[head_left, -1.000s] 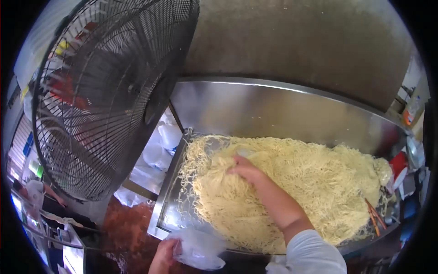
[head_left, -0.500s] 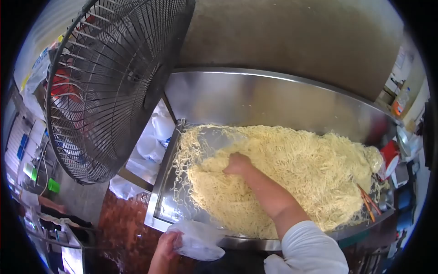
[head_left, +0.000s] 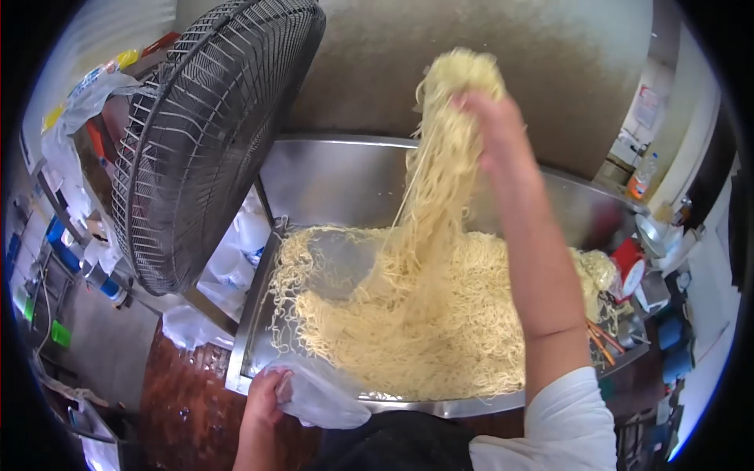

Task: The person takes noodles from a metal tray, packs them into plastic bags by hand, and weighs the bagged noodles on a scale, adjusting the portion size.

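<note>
My right hand [head_left: 491, 118] is raised high, closed around a big bundle of pale yellow noodles [head_left: 444, 157]. Long strands hang from it down to the noodle pile [head_left: 463, 330], which covers much of the metal tray [head_left: 330, 263]. Bare metal shows at the tray's left part, with loose strands along its left edge. Low at the front left, my left hand [head_left: 269, 396] grips a clear plastic bag [head_left: 322, 392] by its edge. The bag hangs by the tray's front rim.
A large black fan [head_left: 220, 141] stands close at the left. White plastic jugs [head_left: 232, 263] sit beneath it. Orange chopsticks [head_left: 603, 341] lie at the tray's right end, near a red item [head_left: 628, 259]. A metal backboard [head_left: 338, 180] rises behind the tray.
My right hand has gone from the pile up above the backboard, lifting a bundle of noodles. My left hand still holds the bag. The view has shifted slightly.
</note>
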Available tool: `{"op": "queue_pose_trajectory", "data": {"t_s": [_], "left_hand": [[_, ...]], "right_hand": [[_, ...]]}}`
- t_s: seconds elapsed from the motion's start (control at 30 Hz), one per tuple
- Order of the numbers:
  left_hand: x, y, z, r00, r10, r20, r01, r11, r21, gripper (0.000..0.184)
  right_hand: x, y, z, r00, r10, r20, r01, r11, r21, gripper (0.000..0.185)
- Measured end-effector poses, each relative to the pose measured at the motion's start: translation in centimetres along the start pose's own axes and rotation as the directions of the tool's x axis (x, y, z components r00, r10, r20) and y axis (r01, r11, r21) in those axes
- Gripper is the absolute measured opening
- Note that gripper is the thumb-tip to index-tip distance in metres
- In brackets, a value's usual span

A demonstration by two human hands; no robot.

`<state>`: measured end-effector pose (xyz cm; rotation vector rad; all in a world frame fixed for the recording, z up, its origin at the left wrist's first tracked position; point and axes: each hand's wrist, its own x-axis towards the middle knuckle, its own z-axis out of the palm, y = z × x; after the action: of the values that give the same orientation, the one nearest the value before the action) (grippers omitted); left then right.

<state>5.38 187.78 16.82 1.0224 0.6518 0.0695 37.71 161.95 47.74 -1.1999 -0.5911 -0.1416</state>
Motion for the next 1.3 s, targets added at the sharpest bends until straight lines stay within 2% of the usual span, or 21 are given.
{"op": "queue_pose_trajectory", "data": {"t_s": [0.1, 0.17, 0.27, 0.3, 0.4, 0.47, 0.53, 0.57, 0.6, 0.63, 0.67, 0.73, 0.8, 0.9, 1.0, 1.03, 1.1, 1.17, 1.23, 1.27, 1.3], "left_hand": [[0.9, 0.1, -0.7, 0.999, 0.018, 0.031, -0.018, 1.0, 0.014, 0.018], [1.7, 0.0, -1.2, 1.0, 0.03, 0.004, -0.03, 0.999, 0.016, 0.02], [2.4, 0.0, -1.9, 0.998, 0.069, -0.009, -0.069, 0.982, -0.178, 0.02], [2.9, 0.0, -3.0, 0.995, 0.081, 0.058, -0.07, 0.981, -0.18, 0.021], [2.4, 0.9, -2.8, 0.995, 0.096, -0.036, -0.101, 0.985, -0.141, 0.023], [1.7, 1.8, -1.8, 0.994, 0.1, -0.038, -0.105, 0.978, -0.179, 0.024], [1.3, 1.7, -2.0, 0.989, 0.104, -0.1, -0.119, 0.981, -0.154, 0.023], [1.1, 1.4, -2.4, 0.986, 0.109, -0.124, -0.127, 0.981, -0.146, 0.023], [1.0, 1.1, -3.0, 0.982, 0.117, -0.148, -0.137, 0.981, -0.136, 0.023], [1.1, 1.1, -3.6, 0.977, 0.129, -0.17, -0.151, 0.981, -0.123, 0.023], [1.1, 1.2, -3.8, 0.971, 0.147, -0.188, -0.169, 0.979, -0.11, 0.023], [0.5, 2.1, -3.1, 0.972, 0.143, -0.186, -0.165, 0.98, -0.109, 0.025], [0.6, 3.8, -1.6, 0.98, 0.151, -0.13, -0.17, 0.974, -0.151, 0.027], [1.8, 6.4, 0.1, 0.985, 0.165, 0.046, -0.147, 0.953, -0.267, 0.027], [5.3, 10.2, 2.8, 0.946, 0.225, 0.233, -0.133, 0.925, -0.356, 0.031], [6.3, 11.6, 4.3, 0.938, 0.236, 0.254, -0.133, 0.921, -0.366, 0.032], [4.7, 14.7, 12.1, 0.981, 0.194, -0.023, -0.189, 0.91, -0.369, 0.038], [8.7, 16.0, 11.8, 0.948, 0.243, 0.204, -0.2, 0.957, -0.211, 0.042], [12.4, 17.0, 14.0, 0.937, 0.26, 0.235, -0.201, 0.948, -0.246, 0.044], [15.2, 17.4, 14.2, 0.815, 0.271, 0.511, -0.156, 0.954, -0.257, 0.044], [15.8, 18.0, 14.9, 0.617, 0.264, 0.741, -0.109, 0.961, -0.252, 0.044]], "right_hand": [[4.1, -6.9, 0.0, 0.995, -0.097, 0.024, 0.095, 0.994, 0.052, 0.035], [3.9, -11.9, 3.0, 0.992, -0.124, 0.03, 0.118, 0.982, 0.15, 0.02], [7.7, -16.9, 1.4, 0.827, -0.136, 0.546, 0.159, 0.987, 0.005, 0.022], [7.3, -17.0, 1.6, 0.882, -0.071, 0.466, 0.057, 0.997, 0.045, 0.026], [2.7, -13.2, 1.4, 0.951, 0.134, 0.278, -0.158, 0.985, 0.065, 0.032], [-0.2, -9.2, -0.6, 0.889, 0.236, 0.393, -0.234, 0.971, -0.052, 0.036], [-4.7, -3.6, -1.6, 0.909, 0.32, 0.266, -0.276, 0.942, -0.189, 0.035], [-7.7, -1.6, -1.0, 0.874, 0.429, 0.229, -0.395, 0.901, -0.179, 0.035], [-9.3, 2.1, -1.8, 0.684, 0.677, 0.27, -0.567, 0.727, -0.387, 0.053], [-10.9, 5.9, -2.7, 0.392, 0.875, 0.285, -0.576, 0.474, -0.666, 0.072], [-12.5, 9.6, -3.5, 0.089, 0.96, 0.267, -0.417, 0.28, -0.865, 0.091], [-24.0, 25.1, -6.2, 0.38, 0.924, 0.037, -0.154, 0.103, -0.983, 0.088], [-26.5, 22.6, -1.8, 0.621, 0.782, -0.044, -0.022, -0.038, -0.999, 0.073], [-28.0, 23.4, -3.5, 0.649, 0.724, 0.236, 0.117, 0.211, -0.97, 0.06], [-27.4, 22.1, -5.2, 0.69, 0.714, 0.116, -0.102, 0.255, -0.962, 0.055], [-27.0, 21.3, -5.8, 0.689, 0.721, 0.074, -0.26, 0.342, -0.903, 0.055], [-26.5, 19.3, -7.1, 0.656, 0.755, 0.004, -0.546, 0.478, -0.688, 0.055], [-24.8, 15.7, -7.4, 0.645, 0.764, 0.0, -0.639, 0.539, -0.549, 0.055], [-23.4, 12.0, -7.6, 0.698, 0.714, 0.055, -0.634, 0.652, -0.416, 0.053], [-23.0, 10.4, -7.7, 0.753, 0.649, 0.105, -0.582, 0.733, -0.351, 0.05], [-22.6, 8.9, -7.8, 0.804, 0.576, 0.148, -0.525, 0.804, -0.281, 0.047]]}}
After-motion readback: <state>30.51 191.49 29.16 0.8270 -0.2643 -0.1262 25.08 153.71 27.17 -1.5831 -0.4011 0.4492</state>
